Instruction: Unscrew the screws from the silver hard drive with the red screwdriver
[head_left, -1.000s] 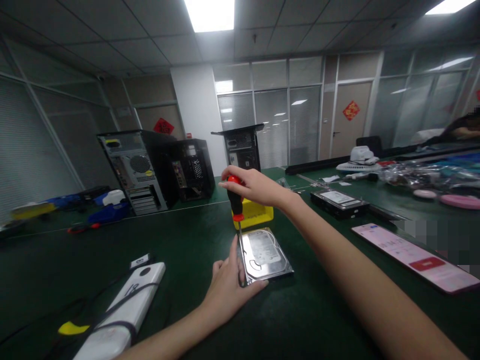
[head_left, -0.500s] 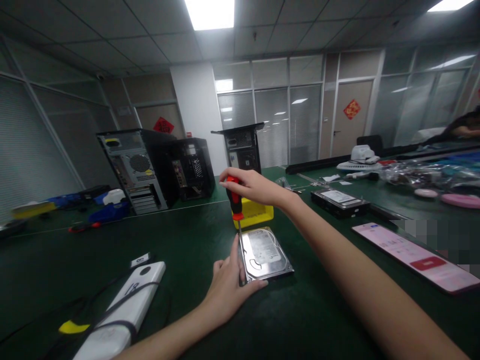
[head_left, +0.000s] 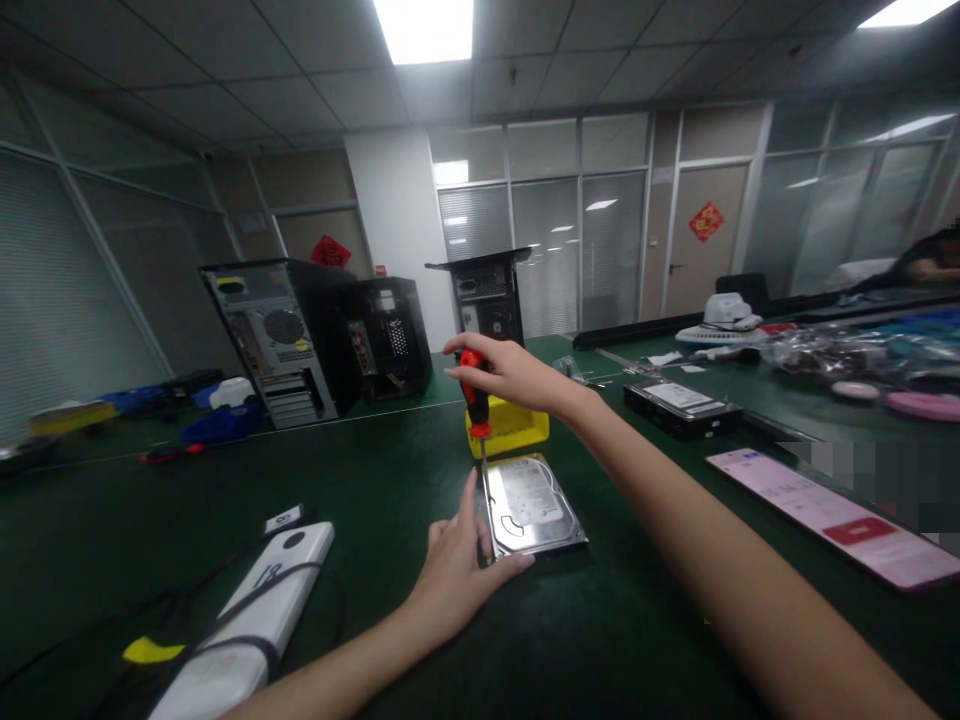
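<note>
Over the last 1 second little has moved: the right hand (head_left: pixel 517 372) stays wrapped around the screwdriver (head_left: pixel 478 408), its thumb and forefinger looking slightly further apart, and the shaft stands nearly upright at the same left edge of the hard drive (head_left: pixel 534 507), so the work there seems to be going on rather than finished. The left hand (head_left: pixel 448 570) keeps its half-curled place at the drive's near-left corner, though whether it grips or only braces I cannot tell. The drive lies flat on the green table (head_left: pixel 615 620), just in front of the yellow bin (head_left: pixel 525 432).
</note>
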